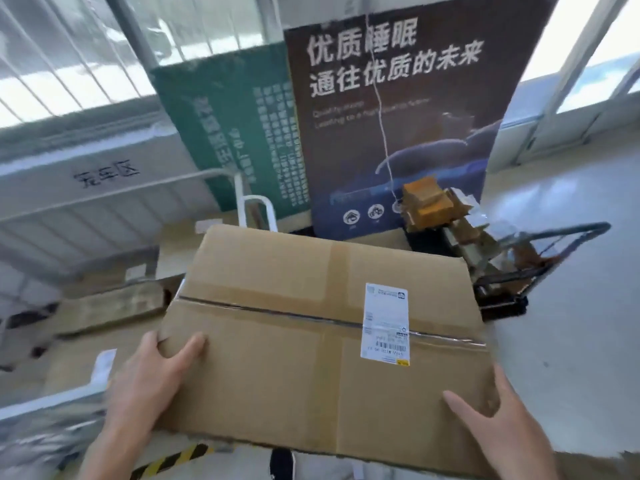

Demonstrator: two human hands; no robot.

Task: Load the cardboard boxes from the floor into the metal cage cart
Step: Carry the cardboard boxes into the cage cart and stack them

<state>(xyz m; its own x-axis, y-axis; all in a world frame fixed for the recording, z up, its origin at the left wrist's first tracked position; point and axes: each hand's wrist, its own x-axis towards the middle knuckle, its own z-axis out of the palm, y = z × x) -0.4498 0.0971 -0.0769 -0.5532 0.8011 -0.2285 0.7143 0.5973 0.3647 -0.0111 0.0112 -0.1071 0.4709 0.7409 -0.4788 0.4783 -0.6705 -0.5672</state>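
The taped-shut cardboard box [277,341] is held clear of the floor in front of the person, with a white shipping label [386,323] across its top seam; its contents are hidden. The left hand [152,372] grips the near left corner and the right hand [498,420] the near right corner, thumbs on top. The metal cage cart [138,190] stands to the left.

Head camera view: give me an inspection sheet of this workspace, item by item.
Surface: glossy pale floor; striped hazard tape at near edge.
Job's things: taped cardboard box held up, white label on top; second box lower left; barred metal frame left, blurred.
Clutter: cardboard scraps heaped at a black trolley.
Hands: left hand and right hand grip the box's near corners.
Cables: thin white cord hanging before the brown carton.
Surroundings: green carton beside it; windows behind.
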